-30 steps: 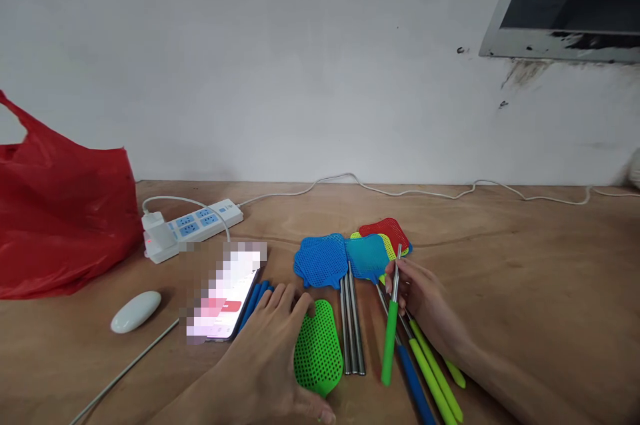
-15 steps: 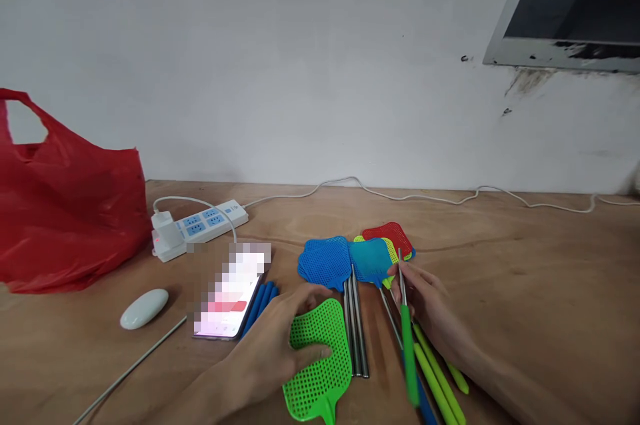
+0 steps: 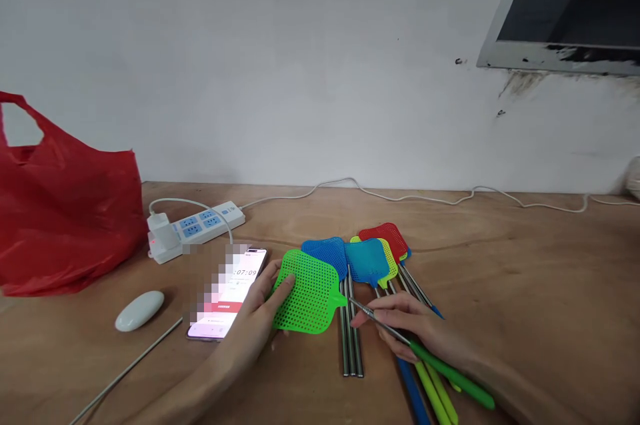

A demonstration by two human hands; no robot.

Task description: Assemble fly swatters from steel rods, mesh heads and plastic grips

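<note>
Left hand (image 3: 260,318) clamped on the left edge of a bright green perforated plastic fly-swatter head (image 3: 307,293), thumb on top, fingers underneath, holding it slightly tilted just above the wooden plywood counter (image 3: 525,291). Right hand (image 3: 413,328) pinched shut around a thin metal rod with a green plastic grip (image 3: 425,357), rod tip aimed left and nearly touching the short stem at the green head's right edge. Just behind the green head, a fanned pile of finished swatters with blue, teal, yellow-green and red mesh heads (image 3: 367,253), their handles running toward the camera under the right hand. Between the two hands, a bundle of bare steel rods (image 3: 350,331) lying side by side on the counter. Beside the left hand, a smartphone with a lit screen (image 3: 227,295), partly blurred. Further left, a pale oval pebble-shaped object (image 3: 139,310) and a thin metal rod (image 3: 125,371) running diagonally. At the back left, a white power strip with blue sockets (image 3: 193,228) and a crumpled red plastic bag (image 3: 65,211). Along the wall, a white cable (image 3: 425,195).
</note>
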